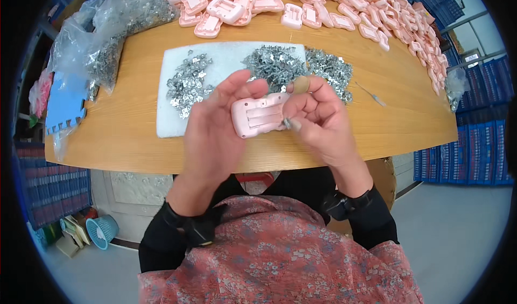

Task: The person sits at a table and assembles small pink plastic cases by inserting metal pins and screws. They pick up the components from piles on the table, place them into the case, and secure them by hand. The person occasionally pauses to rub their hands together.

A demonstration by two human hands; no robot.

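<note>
My left hand [215, 126] grips a pink plastic casing [258, 115] with a recessed, slotted battery compartment facing up. It is held above the near side of a white foam sheet [165, 118]. At the casing's right end, my right hand [323, 115] pinches a small metal piece [287, 123] between thumb and fingers, close to the compartment. A tan cover [301, 85] wraps one of its fingertips. Just beyond my hands, small silvery metal clips lie in a loose group [188, 80] at left and a dense heap [274, 64] at right.
Many pink casings [226, 10] pile along the table's far edge and right side. Clear plastic bags [107, 51] of metal parts stand at left by a blue foam mat [64, 99]. A thin tool [371, 94] lies at right. Blue crates [463, 153] flank the wooden table [129, 148].
</note>
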